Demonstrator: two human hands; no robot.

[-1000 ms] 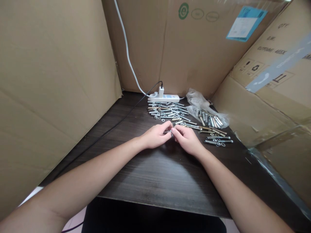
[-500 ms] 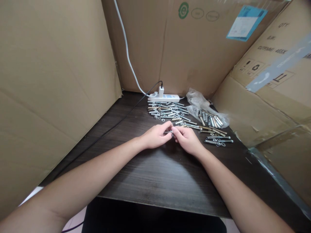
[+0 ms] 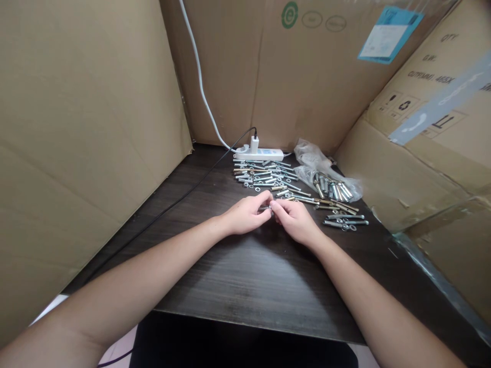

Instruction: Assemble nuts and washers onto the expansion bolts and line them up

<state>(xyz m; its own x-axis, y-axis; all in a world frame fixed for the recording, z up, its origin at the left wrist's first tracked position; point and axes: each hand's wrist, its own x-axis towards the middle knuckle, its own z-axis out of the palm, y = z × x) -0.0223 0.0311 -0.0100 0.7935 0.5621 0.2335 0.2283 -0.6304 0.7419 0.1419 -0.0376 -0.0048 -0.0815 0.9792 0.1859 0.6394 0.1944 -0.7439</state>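
My left hand [image 3: 251, 213] is closed on a small metal bolt [image 3: 263, 208], of which only a short grey length shows between thumb and fingers. Against the bolt's right end, the thumb and fingers of my right hand [image 3: 293, 215] are pinched together. A tiny shiny bit shows at those fingertips, too covered to tell whether it is a nut, a washer or the bolt's own end. Both hands meet just above the dark table [image 3: 245, 276]. Right behind them lie rows of loose bolts, sleeves and washers [image 3: 264, 176], silver and brass-coloured.
A clear plastic bag [image 3: 310, 153] with metal sleeves [image 3: 333, 188] spilling from it lies behind on the right. More bolts and washers [image 3: 345, 222] sit right of my hands. A white power strip [image 3: 259, 155] with a black cable [image 3: 180, 204] stands at the back. Cardboard boxes [image 3: 226, 76] wall in the table.
Both hands stay in nearly the same place, fingertips still together. The right thumb has shifted very slightly at the bolt's end.
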